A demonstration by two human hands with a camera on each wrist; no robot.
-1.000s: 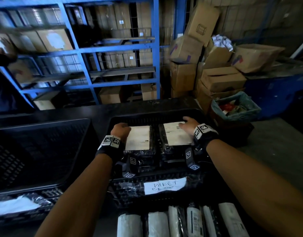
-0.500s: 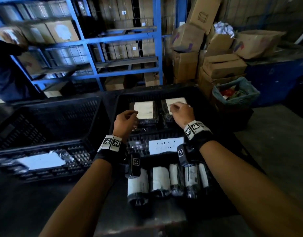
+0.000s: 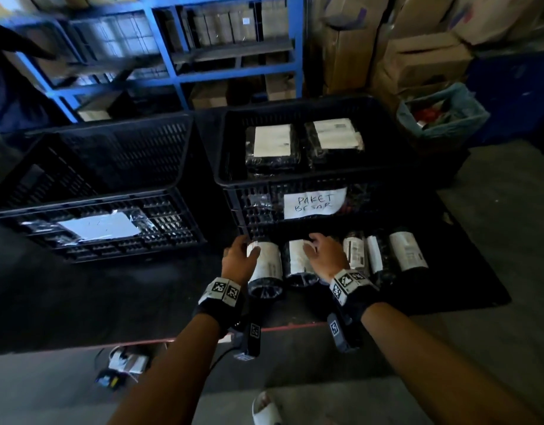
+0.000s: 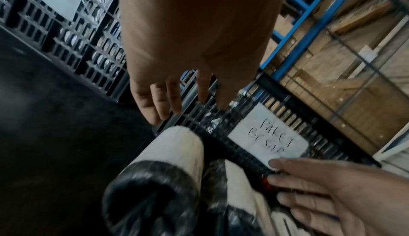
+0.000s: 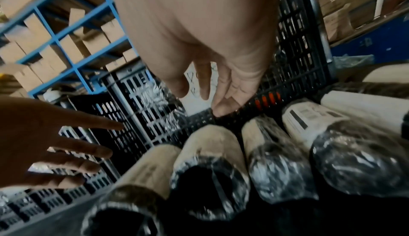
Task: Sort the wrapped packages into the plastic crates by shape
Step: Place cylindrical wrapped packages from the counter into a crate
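Several cylinder packages in black wrap with white labels lie in a row on the dark table in front of the right crate. My left hand (image 3: pixel 244 245) hovers over the far end of the leftmost cylinder (image 3: pixel 264 265), fingers spread and relaxed (image 4: pixel 168 99), gripping nothing. Beside it, my right hand (image 3: pixel 310 242) reaches over the second cylinder (image 3: pixel 297 259) with loose fingers (image 5: pixel 212 91), also holding nothing. The right crate (image 3: pixel 295 182), labelled "PAKET BESAR", holds two flat rectangular packages (image 3: pixel 272 145) (image 3: pixel 336 139) side by side. The left crate (image 3: pixel 111 197) carries a white label on its front.
Blue shelving (image 3: pixel 172 72) and stacked cardboard boxes (image 3: pixel 418 62) stand behind the crates. A bin lined with a teal bag (image 3: pixel 442 118) sits at the right. A person in dark clothes (image 3: pixel 7 96) is at the far left. The table's near edge (image 3: pixel 295 325) runs below my wrists.
Both hands have let go of the two flat packages in the right crate and drawn back and down to the row of cylinders. The view has tilted downward.
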